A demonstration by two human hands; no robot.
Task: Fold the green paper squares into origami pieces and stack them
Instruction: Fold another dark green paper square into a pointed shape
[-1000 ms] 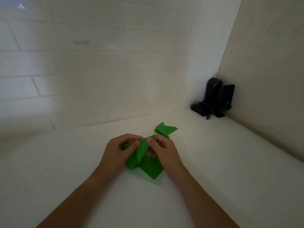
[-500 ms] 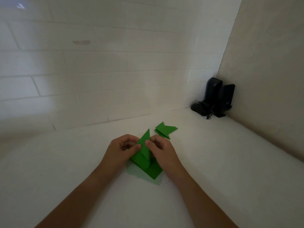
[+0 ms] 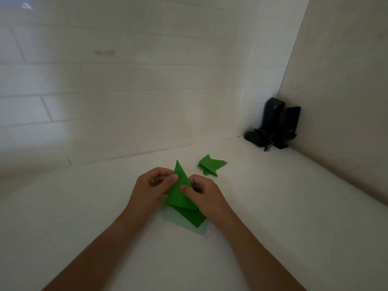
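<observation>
While two hands pinch one green paper triangle (image 3: 181, 192) above the white counter (image 3: 273, 206), flat green squares (image 3: 193, 218) lie beneath.
Left hand (image 3: 150, 189) and right hand (image 3: 204, 196) each grip it by thumb and fingers; one small stack of folded pieces (image 3: 211, 165) sits just beyond, count unclear.

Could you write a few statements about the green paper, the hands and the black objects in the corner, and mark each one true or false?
1. Both hands hold the green paper piece being folded. True: the left hand and right hand each pinch it.
2. The finished folded pieces lie left of the hands. False: they lie to the right, further back.
3. More green paper lies flat on the white surface under the held piece. True.
4. The black objects touch the folded pieces. False: they stand apart, in the far right corner.
</observation>
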